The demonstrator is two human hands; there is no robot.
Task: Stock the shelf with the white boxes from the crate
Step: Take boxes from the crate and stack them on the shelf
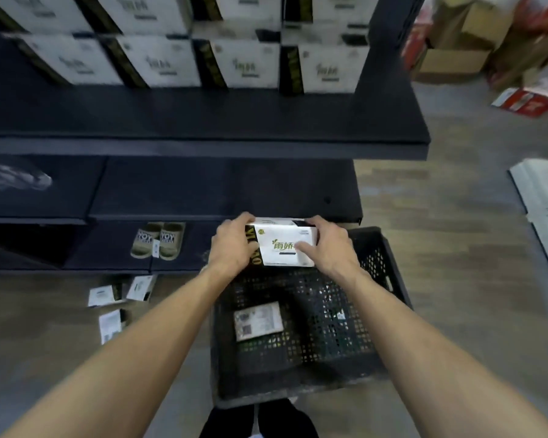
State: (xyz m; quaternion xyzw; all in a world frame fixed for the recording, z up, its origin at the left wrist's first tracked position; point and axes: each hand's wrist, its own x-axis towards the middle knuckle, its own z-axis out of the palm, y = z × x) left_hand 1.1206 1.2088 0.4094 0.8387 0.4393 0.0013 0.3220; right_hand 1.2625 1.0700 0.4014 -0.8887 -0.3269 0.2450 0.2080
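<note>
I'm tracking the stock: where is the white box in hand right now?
In the head view, centre frame, the white box is held between left hand and right hand over the far edge of the black crate.

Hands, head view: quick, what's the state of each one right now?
Left hand: closed, fingers gripping the left end of the white box.
Right hand: closed, gripping the right end of the same box.

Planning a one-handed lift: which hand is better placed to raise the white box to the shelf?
Left, probably: the left hand wraps the white box at its black end; the right hand pinches the other end, thumb on front. The shelf is above both.
</note>
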